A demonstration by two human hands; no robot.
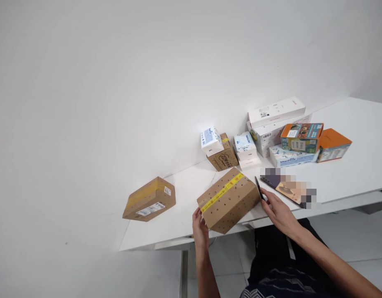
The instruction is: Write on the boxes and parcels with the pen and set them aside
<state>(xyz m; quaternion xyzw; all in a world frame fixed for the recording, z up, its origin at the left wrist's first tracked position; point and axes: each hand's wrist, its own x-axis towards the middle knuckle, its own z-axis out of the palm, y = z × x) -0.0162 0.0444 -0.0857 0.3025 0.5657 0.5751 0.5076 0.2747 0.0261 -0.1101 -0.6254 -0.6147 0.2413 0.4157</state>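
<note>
A brown cardboard box [226, 200] with yellow tape along its top sits near the table's front edge, slightly tilted in view. My left hand [201, 232] grips its left end, with the thumb and fingers at the lower corner. Close by the box's right end, my right hand [279, 212] is closed on a slim black pen-shaped object [258, 187] that points up and away from me. Whether the right fingers also touch the box is hard to make out. Just beyond this hand lies a dark-edged notebook [286, 188], partly pixelated.
Another taped cardboard box [150, 199] stands at the table's left end. Along the wall are a small carton [223, 161] under a tissue pack [211, 140], more tissue packs [245, 145], long white boxes [276, 111] and orange-topped boxes [334, 145]. The white table [361, 165] extends right.
</note>
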